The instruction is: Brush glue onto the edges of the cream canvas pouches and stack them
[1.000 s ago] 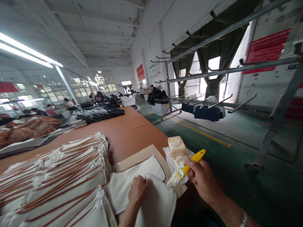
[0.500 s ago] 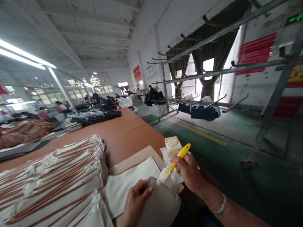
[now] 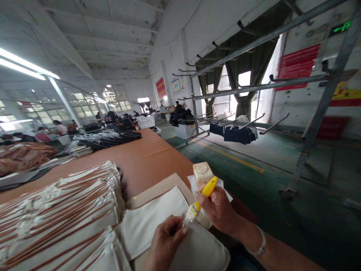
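Left hand (image 3: 167, 241), fingers curled, pinches the cream panel (image 3: 204, 246) spreading out beside it; here's the yellow brush (image 3: 210, 185), slanting down toward that thumb, gripped by the right hand (image 3: 222, 209); above, a red banner (image 3: 299, 66), lettering unreadable!

brush handle (image 3: 210, 186): yellow; fabric panel (image 3: 201, 246): cream; tabletop (image 3: 135, 162): brown; floor (image 3: 262, 195): green, yellow-striped

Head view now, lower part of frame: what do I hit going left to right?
Row of cream pieces with brown edging → left hand → brush bristles → right hand → bracelet.
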Action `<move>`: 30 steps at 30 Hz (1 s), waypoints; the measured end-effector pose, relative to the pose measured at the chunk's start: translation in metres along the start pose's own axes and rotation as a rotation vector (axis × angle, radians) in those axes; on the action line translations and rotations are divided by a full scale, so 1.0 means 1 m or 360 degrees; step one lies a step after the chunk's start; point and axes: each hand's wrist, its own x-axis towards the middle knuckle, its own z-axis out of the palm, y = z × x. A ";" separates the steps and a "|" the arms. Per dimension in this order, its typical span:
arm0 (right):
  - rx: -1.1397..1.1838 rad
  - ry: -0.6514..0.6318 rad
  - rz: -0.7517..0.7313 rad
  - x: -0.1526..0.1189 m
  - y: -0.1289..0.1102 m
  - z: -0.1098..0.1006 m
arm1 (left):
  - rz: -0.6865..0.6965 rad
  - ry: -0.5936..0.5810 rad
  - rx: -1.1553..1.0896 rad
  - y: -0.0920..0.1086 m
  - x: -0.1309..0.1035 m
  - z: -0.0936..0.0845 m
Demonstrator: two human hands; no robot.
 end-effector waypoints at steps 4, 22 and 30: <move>-0.0102 0.0044 -0.0035 -0.004 0.011 0.006 | 0.0104 0.0041 0.0198 0.008 -0.008 0.003; 0.0590 -0.0167 0.0588 -0.004 -0.002 -0.018 | 0.0824 0.0568 0.0856 -0.016 -0.025 0.016; 0.0532 0.0048 0.0630 -0.004 0.004 -0.012 | 0.0865 0.0516 0.0900 0.000 -0.032 0.020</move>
